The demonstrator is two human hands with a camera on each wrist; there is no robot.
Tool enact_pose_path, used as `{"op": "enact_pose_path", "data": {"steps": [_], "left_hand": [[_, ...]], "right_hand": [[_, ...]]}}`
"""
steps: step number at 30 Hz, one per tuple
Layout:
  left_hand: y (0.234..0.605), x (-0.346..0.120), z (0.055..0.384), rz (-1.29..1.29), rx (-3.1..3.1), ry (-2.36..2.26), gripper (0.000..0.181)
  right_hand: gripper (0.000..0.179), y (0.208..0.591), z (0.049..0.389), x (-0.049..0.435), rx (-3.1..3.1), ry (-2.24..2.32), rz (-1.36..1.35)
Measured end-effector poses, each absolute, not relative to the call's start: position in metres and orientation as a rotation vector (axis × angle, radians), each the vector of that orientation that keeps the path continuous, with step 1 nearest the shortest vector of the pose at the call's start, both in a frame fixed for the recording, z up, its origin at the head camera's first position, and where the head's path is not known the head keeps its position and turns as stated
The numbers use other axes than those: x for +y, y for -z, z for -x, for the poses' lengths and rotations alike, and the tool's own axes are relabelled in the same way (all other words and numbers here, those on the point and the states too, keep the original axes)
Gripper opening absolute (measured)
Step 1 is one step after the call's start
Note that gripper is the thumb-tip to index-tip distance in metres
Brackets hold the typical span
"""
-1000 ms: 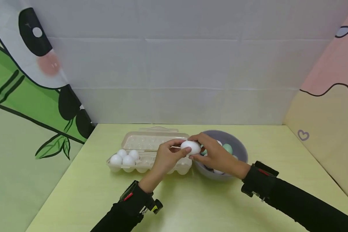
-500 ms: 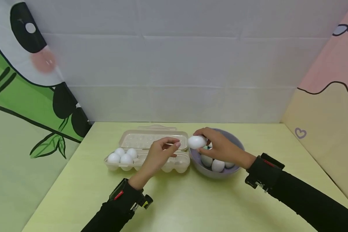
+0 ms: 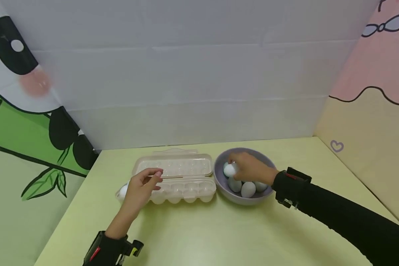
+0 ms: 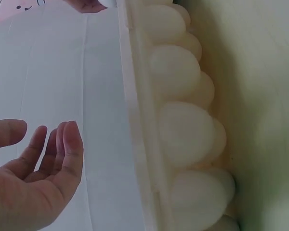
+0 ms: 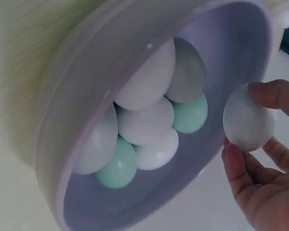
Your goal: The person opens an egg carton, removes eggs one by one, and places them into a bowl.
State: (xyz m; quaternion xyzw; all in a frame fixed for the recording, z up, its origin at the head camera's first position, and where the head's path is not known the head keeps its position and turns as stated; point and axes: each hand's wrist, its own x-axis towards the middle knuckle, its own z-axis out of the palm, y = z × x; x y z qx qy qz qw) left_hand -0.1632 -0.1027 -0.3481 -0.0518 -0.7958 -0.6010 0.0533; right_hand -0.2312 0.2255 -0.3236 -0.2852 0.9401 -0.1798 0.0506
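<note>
Between the thumb and fingertips of my right hand (image 3: 254,169) is a white egg (image 5: 249,118), pinched above the grey-purple bowl (image 3: 242,201). The right wrist view shows this egg close to the bowl's rim. White, grey and mint-green eggs (image 5: 145,122) lie together inside the bowl. My left hand (image 3: 137,194) hovers over the left part of the clear egg carton (image 3: 186,189), fingers loosely bent with nothing in them. Behind that hand a white egg (image 3: 123,191) shows in the carton; the other eggs at that end are hidden.
The carton's lid (image 3: 176,165) lies folded back toward the wall, and the bowl stands right beside the carton. Around them extends a pale yellow table (image 3: 199,236). A whitish wall sheet (image 3: 199,92) rises at the back, with printed cartoon panels at both sides.
Both hands were at the white egg; the left hand let go and drew back left and down. My right hand carried the egg right, over the bowl. The head view shifted slightly.
</note>
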Motion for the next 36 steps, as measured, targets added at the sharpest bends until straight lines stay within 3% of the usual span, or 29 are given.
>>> {"op": "enact_pose_path", "data": {"steps": [10,16,36], "left_hand": [[0.362,-0.129,0.155,0.059,-2.43,1.805,0.022],[0.359,-0.136,0.156,0.044,-2.438,1.737,0.023],[0.362,-0.149,0.157,0.065,-2.469,1.648,0.023]], "right_hand": [[0.028,0.343,0.234,0.196,2.907,0.138,0.727],[0.032,0.349,0.235,0.186,2.938,-0.079,0.774],[0.032,0.355,0.243,0.191,2.878,0.098,0.709]]}}
